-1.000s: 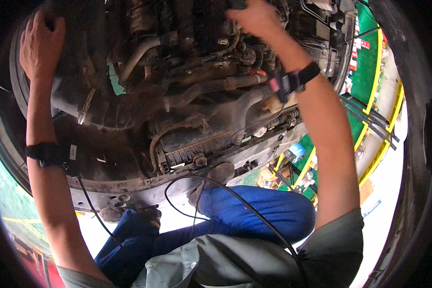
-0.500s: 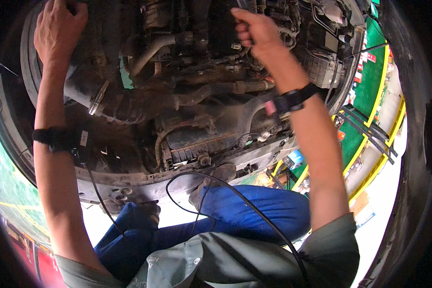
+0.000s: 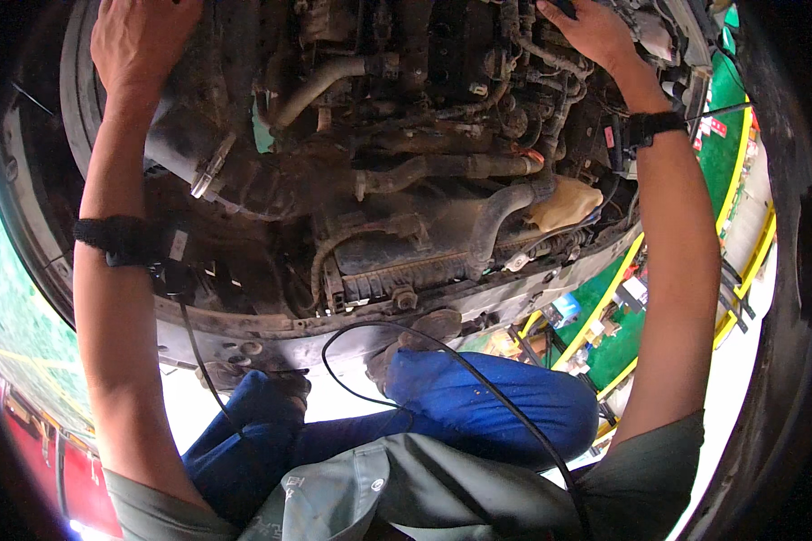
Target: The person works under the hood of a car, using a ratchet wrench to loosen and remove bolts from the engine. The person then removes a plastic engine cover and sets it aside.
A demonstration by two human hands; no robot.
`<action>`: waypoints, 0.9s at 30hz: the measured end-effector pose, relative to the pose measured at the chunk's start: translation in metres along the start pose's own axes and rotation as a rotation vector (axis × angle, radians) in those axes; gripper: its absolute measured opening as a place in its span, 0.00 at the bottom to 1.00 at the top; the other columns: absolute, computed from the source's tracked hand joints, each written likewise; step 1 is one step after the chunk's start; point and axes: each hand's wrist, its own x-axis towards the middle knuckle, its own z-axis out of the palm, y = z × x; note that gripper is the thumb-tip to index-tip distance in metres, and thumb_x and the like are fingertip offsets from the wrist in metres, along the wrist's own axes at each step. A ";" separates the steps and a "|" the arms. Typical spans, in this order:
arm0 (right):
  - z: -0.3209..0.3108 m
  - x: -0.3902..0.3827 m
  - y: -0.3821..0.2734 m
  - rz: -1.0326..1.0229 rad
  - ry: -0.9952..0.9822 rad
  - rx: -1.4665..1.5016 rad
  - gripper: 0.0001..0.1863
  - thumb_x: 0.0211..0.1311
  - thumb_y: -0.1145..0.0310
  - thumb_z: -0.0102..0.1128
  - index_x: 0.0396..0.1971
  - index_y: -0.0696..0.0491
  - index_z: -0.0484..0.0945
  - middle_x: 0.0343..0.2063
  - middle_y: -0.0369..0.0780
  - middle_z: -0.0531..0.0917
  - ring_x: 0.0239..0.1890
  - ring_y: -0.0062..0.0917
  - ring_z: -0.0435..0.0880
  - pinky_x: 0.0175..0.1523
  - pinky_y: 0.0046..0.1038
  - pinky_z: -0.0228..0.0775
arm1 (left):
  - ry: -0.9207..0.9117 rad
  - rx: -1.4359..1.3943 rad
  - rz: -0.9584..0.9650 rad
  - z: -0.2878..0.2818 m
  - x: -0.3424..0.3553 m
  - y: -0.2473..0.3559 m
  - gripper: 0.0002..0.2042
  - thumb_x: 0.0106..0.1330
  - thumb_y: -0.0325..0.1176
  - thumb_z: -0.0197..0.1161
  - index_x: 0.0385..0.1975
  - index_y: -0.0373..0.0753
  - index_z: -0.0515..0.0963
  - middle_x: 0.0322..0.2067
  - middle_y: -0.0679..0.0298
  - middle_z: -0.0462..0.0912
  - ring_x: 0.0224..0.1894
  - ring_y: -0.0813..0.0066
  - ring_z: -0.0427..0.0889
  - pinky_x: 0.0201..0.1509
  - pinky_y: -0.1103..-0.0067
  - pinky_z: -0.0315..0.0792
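An open engine bay (image 3: 406,243) with grimy hoses, pipes and a translucent tan reservoir (image 3: 564,203) fills the middle of the head view. My left hand (image 3: 144,32) is at the bay's upper-left rim, its fingers mostly cut off by the top edge. My right hand (image 3: 591,32) is at the upper right among pipes and wiring, curled at something dark that I cannot make out. Both forearms wear black straps with devices. Curved metal pipes (image 3: 325,81) lie between my hands.
The front crossmember (image 3: 271,338) runs above my blue-trousered legs (image 3: 487,406), with black cables looping over them. A dark panel edge (image 3: 776,298) curves along the right. Beyond it, yellow-framed racks (image 3: 740,243) hold assorted boxes. A red surface (image 3: 36,469) shows at lower left.
My right hand has moved right and, lately, upward toward the bay's right side. My left hand has shifted rightward and up in the frame, along with the whole engine bay view.
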 end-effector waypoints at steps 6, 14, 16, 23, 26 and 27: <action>0.042 -0.009 0.008 -0.279 -0.300 1.080 0.25 0.67 0.45 0.70 0.22 0.48 0.74 0.16 0.27 0.68 0.16 0.13 0.66 0.20 0.23 0.56 | -0.178 -0.028 -0.054 -0.009 0.001 -0.005 0.14 0.59 0.34 0.64 0.41 0.36 0.72 0.42 0.51 0.74 0.52 0.47 0.74 0.54 0.57 0.70; 0.083 -0.063 -0.128 0.161 -0.025 1.967 0.15 0.65 0.59 0.73 0.29 0.54 0.79 0.22 0.35 0.77 0.19 0.19 0.72 0.23 0.30 0.62 | -0.187 -0.109 -0.029 0.006 0.012 -0.018 0.14 0.60 0.35 0.65 0.41 0.36 0.72 0.42 0.53 0.74 0.51 0.50 0.74 0.55 0.58 0.70; 0.093 -0.060 -0.126 0.216 -0.003 1.846 0.15 0.67 0.59 0.70 0.30 0.54 0.79 0.22 0.35 0.78 0.20 0.20 0.72 0.24 0.31 0.63 | -0.163 -0.015 -0.057 0.006 0.005 -0.007 0.14 0.60 0.35 0.65 0.40 0.36 0.72 0.41 0.53 0.74 0.51 0.50 0.74 0.54 0.59 0.70; 0.060 0.004 -0.021 -0.179 -0.301 1.010 0.20 0.76 0.52 0.56 0.45 0.55 0.83 0.24 0.37 0.79 0.20 0.25 0.76 0.26 0.33 0.72 | -0.148 -0.023 -0.081 -0.014 0.005 0.004 0.13 0.60 0.35 0.66 0.38 0.36 0.72 0.38 0.54 0.73 0.48 0.50 0.74 0.52 0.58 0.70; 0.044 0.027 0.018 -0.373 0.122 0.348 0.22 0.77 0.49 0.53 0.45 0.55 0.84 0.22 0.37 0.77 0.19 0.26 0.76 0.25 0.34 0.70 | -0.124 -0.015 -0.044 -0.010 0.008 0.002 0.12 0.60 0.35 0.66 0.37 0.37 0.71 0.38 0.54 0.73 0.48 0.50 0.74 0.52 0.58 0.69; 0.038 0.032 0.025 -0.354 0.322 0.080 0.23 0.77 0.48 0.53 0.44 0.54 0.84 0.21 0.36 0.76 0.19 0.26 0.75 0.24 0.34 0.69 | -0.120 -0.014 -0.050 -0.007 0.007 0.002 0.12 0.60 0.34 0.66 0.37 0.37 0.71 0.38 0.54 0.73 0.48 0.50 0.74 0.52 0.58 0.69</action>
